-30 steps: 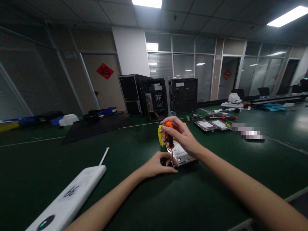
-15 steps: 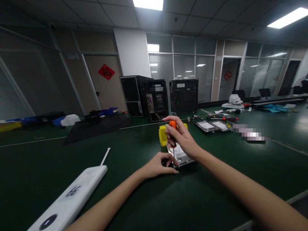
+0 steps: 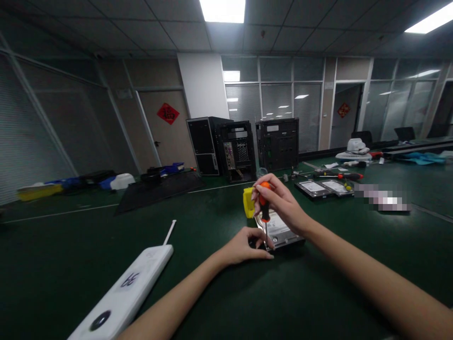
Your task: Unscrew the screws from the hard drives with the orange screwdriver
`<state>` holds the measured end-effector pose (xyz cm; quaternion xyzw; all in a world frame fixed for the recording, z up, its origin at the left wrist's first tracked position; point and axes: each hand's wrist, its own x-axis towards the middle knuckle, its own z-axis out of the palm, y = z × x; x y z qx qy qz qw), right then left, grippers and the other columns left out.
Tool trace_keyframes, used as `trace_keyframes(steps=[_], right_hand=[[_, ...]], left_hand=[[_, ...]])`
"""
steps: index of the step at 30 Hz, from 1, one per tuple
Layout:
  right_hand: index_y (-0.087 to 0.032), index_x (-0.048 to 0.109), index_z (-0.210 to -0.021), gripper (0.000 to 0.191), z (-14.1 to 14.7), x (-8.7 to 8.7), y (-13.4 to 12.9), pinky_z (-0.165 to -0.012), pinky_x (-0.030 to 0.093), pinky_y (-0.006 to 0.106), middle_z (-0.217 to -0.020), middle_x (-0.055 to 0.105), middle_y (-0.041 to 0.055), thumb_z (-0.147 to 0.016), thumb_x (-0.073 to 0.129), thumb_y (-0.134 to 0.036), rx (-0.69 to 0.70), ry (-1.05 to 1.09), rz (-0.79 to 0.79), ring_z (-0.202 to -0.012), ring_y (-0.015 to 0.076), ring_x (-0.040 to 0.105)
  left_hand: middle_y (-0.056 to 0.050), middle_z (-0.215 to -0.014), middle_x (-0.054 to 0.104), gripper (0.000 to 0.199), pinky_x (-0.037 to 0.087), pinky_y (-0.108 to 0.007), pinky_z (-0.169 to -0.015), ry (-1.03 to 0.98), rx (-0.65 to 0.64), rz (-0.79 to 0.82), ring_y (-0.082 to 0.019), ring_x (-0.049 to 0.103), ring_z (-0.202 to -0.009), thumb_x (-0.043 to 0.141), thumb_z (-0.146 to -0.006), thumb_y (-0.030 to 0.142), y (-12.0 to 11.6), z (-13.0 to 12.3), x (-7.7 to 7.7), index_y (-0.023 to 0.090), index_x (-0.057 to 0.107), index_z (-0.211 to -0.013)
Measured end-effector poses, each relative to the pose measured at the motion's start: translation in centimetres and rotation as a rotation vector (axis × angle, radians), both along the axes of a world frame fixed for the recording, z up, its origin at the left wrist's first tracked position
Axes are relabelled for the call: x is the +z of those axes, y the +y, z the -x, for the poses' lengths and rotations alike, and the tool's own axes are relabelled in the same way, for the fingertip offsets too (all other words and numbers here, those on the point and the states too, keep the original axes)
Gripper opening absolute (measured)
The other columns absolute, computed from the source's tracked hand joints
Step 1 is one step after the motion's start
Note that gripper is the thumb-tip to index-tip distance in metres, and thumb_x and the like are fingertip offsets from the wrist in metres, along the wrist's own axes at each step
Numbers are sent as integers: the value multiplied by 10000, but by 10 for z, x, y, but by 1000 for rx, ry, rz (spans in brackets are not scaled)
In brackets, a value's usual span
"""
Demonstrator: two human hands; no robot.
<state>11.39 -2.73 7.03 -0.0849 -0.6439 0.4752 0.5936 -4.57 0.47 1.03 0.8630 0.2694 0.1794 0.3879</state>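
The screwdriver (image 3: pixel 265 212) pairs a smooth, plastic-looking handle with a slim metal shaft; the hard drive (image 3: pixel 283 231) is shiny metal with a paper-like label. The yellow piece (image 3: pixel 248 203) looks like plastic. The counter (image 3: pixel 205 212) is smooth with a soft gloss, the white device (image 3: pixel 141 264) smooth plastic, the dark mat (image 3: pixel 155 191) matt, the red door sign (image 3: pixel 168 113) paper-like

Slender bare forearms (image 3: pixel 191 289), bare hands (image 3: pixel 285 203), slim fingers (image 3: pixel 261 254)
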Motion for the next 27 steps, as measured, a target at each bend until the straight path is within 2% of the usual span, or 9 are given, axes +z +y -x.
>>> trace_keyframes(steps=[3,7,12,15,18,21,27], right_hand=[[-210,439,-923,126,-1,-2,0,-518,465,211,-764,537,-17,-855,510,-289,-5,-5,17,-579,83,541],[-235,456,-1014,174,0,-5,-2,-496,434,194,-674,461,-50,-859,509,-292,-41,-11,52,-518,64,471],[-235,482,-1148,285,2,-2,-7,-543,464,231,-758,451,-14,-912,367,-346,34,25,82,-560,76,445],[-232,473,-1185,300,1,-2,-7,-578,468,231,-826,482,6,-911,383,-312,39,-28,65,-624,83,489],[-226,500,-1134,267,0,-2,-6,-572,454,211,-829,506,5,-877,469,-295,-33,-92,25,-647,82,511],[-211,524,-1030,212,0,-2,-5,-562,445,199,-737,510,-19,-829,553,-274,-113,-118,0,-623,78,508],[-214,472,-931,208,1,-2,-5,-476,410,190,-719,504,-36,-783,614,-250,-62,-102,47,-540,66,494]], left_hand=[[34,-651,478,304,341,-219,-630,-10,-14,2,-108,408,-629,728,-669,367,-2,1,-1,137,684,-863],[31,-657,470,306,343,-220,-625,-22,-18,13,-110,404,-634,726,-677,361,-2,3,-4,139,682,-883],[36,-642,442,324,344,-217,-617,-32,-20,20,-106,407,-625,731,-672,365,-1,3,-5,126,681,-886],[40,-632,435,317,340,-211,-609,-37,-22,27,-103,406,-619,731,-673,361,-1,2,-6,127,683,-881],[44,-622,436,320,341,-208,-607,-34,-6,29,-100,405,-609,733,-666,372,-2,2,-7,128,686,-866],[38,-639,470,325,341,-209,-612,-25,7,25,-103,417,-621,734,-660,381,-3,2,-7,133,688,-866],[18,-697,536,303,337,-209,-602,-26,-11,27,-105,426,-636,727,-677,358,-3,2,-6,133,683,-876]])
